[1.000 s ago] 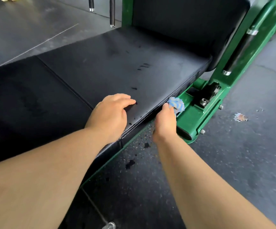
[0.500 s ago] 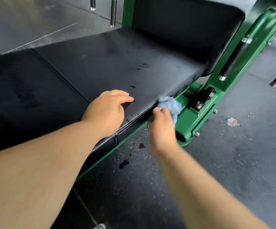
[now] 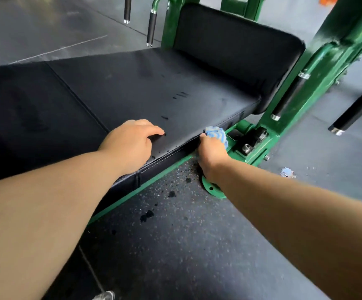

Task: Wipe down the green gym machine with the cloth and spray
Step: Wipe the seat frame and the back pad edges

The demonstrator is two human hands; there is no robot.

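The green gym machine [image 3: 288, 118] carries a long black padded bench [image 3: 154, 94] and a black back pad [image 3: 236, 46]. My right hand [image 3: 212, 154] grips a bunched blue and white cloth [image 3: 217, 133] and holds it against the green frame just under the pad's near edge. My left hand [image 3: 132, 141] rests flat on the bench top near that edge, fingers spread and pointing right. Wet drops dot the pad surface. No spray bottle is clearly visible.
Dark speckled rubber floor [image 3: 175, 245] lies below the bench, with wet spots on it. A green floor flange [image 3: 213, 189] sits beneath my right wrist. Black grip handles [image 3: 151, 29] hang at the back; another black bar [image 3: 355, 109] is at right. A small blue scrap [image 3: 287, 172] lies on the floor.
My right hand with the cloth has slid a little left along the green frame toward the pad's edge. My left hand has stayed on the bench. The view has tilted up slightly.
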